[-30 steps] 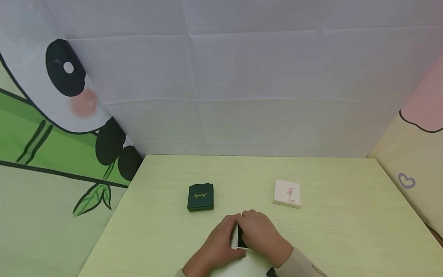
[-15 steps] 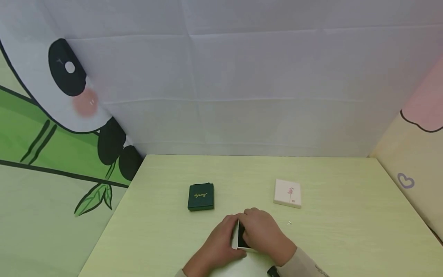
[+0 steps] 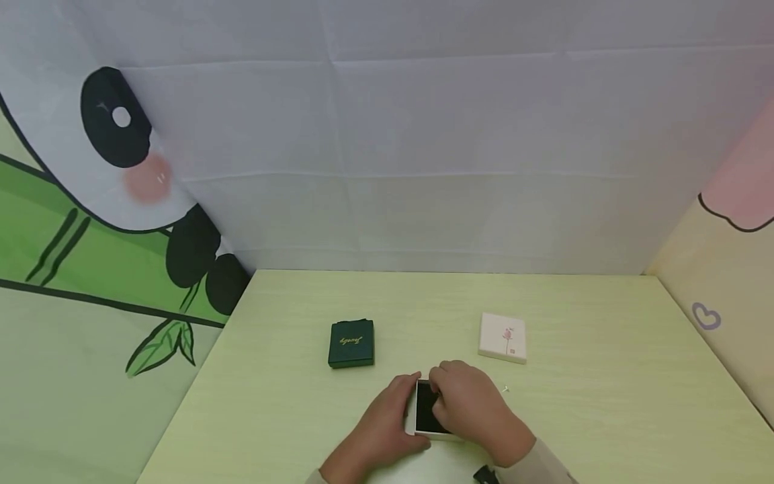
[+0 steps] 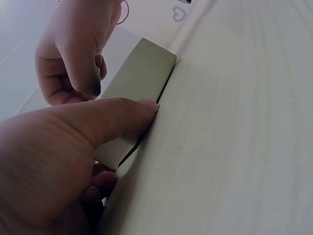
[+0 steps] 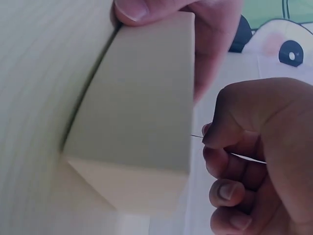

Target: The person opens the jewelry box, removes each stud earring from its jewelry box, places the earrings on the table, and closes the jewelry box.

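A small white box point(image 3: 441, 437) with a black lining stands in front of me on the table. My left hand point(image 3: 385, 423) grips its left end; in the left wrist view the thumb point(image 4: 129, 117) presses the near side. Over the box's right part is my right hand point(image 3: 474, 407), its fingers curled. In the right wrist view, thumb and forefinger pinch a thin metal pin point(image 5: 196, 136) that reaches to the box's top edge. The rest of that piece is hidden by the fingers.
A dark green box point(image 3: 351, 344) with gold lettering lies at the back left. Back right is a white box lid point(image 3: 502, 338) with a pink flower print. A tiny shiny piece point(image 3: 506, 388), too small to identify, lies on the table point(image 3: 605, 403) beyond the right hand.
My right hand has shifted right over the box, so more of the black lining shows. The left hand keeps its grip in the same place.
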A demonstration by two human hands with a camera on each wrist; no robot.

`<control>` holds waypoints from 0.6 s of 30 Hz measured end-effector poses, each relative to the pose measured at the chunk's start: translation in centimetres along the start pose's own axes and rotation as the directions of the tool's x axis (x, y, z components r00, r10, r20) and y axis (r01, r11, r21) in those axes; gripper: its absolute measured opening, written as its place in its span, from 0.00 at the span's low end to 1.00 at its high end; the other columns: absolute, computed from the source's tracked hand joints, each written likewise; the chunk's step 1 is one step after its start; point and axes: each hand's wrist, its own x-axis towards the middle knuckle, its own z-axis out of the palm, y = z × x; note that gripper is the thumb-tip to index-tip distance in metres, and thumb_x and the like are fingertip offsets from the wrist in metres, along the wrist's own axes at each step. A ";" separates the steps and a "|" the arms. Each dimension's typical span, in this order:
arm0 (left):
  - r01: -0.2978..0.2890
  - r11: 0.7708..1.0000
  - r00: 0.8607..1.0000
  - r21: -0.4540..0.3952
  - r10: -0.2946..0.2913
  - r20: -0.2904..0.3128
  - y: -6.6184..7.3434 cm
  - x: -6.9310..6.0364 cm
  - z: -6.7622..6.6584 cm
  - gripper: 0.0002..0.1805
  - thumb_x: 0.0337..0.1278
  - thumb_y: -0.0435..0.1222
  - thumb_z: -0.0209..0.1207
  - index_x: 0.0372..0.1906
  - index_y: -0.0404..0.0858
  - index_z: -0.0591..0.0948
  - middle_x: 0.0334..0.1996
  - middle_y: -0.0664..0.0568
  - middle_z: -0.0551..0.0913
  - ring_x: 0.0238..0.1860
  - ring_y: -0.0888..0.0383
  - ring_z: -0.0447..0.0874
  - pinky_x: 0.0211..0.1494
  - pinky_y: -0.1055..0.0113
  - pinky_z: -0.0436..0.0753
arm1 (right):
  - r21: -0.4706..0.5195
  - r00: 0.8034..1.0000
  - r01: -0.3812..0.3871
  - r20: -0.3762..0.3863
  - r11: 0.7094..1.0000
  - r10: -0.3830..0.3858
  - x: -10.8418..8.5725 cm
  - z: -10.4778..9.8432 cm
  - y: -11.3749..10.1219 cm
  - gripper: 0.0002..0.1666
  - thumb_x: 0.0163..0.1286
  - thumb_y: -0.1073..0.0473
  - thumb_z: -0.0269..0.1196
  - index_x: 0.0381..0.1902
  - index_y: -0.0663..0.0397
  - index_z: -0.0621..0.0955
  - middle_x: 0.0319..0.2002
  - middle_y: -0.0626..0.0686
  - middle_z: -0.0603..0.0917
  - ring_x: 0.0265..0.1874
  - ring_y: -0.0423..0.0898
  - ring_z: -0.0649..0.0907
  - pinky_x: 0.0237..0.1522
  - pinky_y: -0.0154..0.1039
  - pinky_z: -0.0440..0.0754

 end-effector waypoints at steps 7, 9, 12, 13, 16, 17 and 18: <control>0.012 1.000 1.000 -0.002 -0.012 0.009 0.0 0.1 0.1 0.57 0.40 0.45 0.80 0.78 0.42 0.64 0.68 0.57 0.71 0.63 0.59 0.72 0.68 0.56 0.74 | 0.050 0.995 -0.095 0.021 0.994 0.094 -0.4 -0.7 1.2 0.11 0.47 0.67 0.63 0.24 0.45 0.76 0.23 0.38 0.70 0.24 0.37 0.69 0.26 0.34 0.71; 0.014 1.000 1.000 0.001 -0.014 0.012 0.0 0.1 0.1 0.57 0.40 0.45 0.80 0.78 0.42 0.64 0.68 0.56 0.71 0.63 0.59 0.72 0.68 0.56 0.74 | 0.061 0.991 -0.132 0.034 0.989 0.130 -0.5 -1.0 1.7 0.11 0.48 0.67 0.64 0.25 0.44 0.77 0.23 0.38 0.69 0.24 0.37 0.69 0.26 0.34 0.71; 0.028 1.000 0.999 0.003 -0.028 0.018 0.1 0.1 0.1 0.57 0.40 0.45 0.80 0.78 0.42 0.63 0.69 0.56 0.71 0.64 0.58 0.72 0.68 0.55 0.73 | 0.098 0.980 -0.198 0.044 0.975 0.195 -0.9 -1.4 2.4 0.11 0.51 0.68 0.65 0.27 0.45 0.78 0.25 0.39 0.72 0.26 0.38 0.71 0.28 0.37 0.73; 0.033 0.999 0.999 0.005 -0.033 0.019 0.2 0.1 0.1 0.57 0.40 0.46 0.80 0.78 0.42 0.63 0.69 0.56 0.70 0.64 0.58 0.72 0.68 0.55 0.73 | 0.111 0.975 -0.224 0.044 0.968 0.220 -1.1 -1.6 2.7 0.11 0.52 0.68 0.65 0.27 0.45 0.78 0.26 0.39 0.73 0.27 0.39 0.71 0.30 0.37 0.74; 0.046 0.999 0.999 0.011 -0.047 0.021 0.2 0.1 0.1 0.57 0.40 0.46 0.80 0.78 0.43 0.63 0.70 0.56 0.70 0.64 0.57 0.72 0.69 0.54 0.73 | 0.147 0.957 -0.289 0.044 0.946 0.285 -1.6 -2.0 3.7 0.10 0.53 0.68 0.65 0.29 0.46 0.80 0.29 0.40 0.76 0.29 0.40 0.73 0.32 0.40 0.76; 0.047 0.999 0.999 0.013 -0.047 0.018 0.2 0.1 0.1 0.57 0.40 0.46 0.80 0.78 0.42 0.63 0.69 0.55 0.70 0.65 0.57 0.72 0.68 0.54 0.73 | 0.154 0.953 -0.304 0.044 0.940 0.301 -1.8 -2.1 4.1 0.10 0.54 0.68 0.65 0.30 0.47 0.80 0.29 0.41 0.76 0.29 0.40 0.74 0.33 0.40 0.76; 0.049 0.999 0.999 0.016 -0.049 0.018 0.2 0.1 0.1 0.57 0.40 0.46 0.80 0.78 0.42 0.63 0.69 0.55 0.70 0.65 0.57 0.72 0.68 0.54 0.73 | 0.157 0.948 -0.318 0.044 0.935 0.315 -2.0 -2.2 4.5 0.10 0.54 0.68 0.65 0.30 0.47 0.80 0.29 0.41 0.77 0.29 0.40 0.74 0.33 0.41 0.76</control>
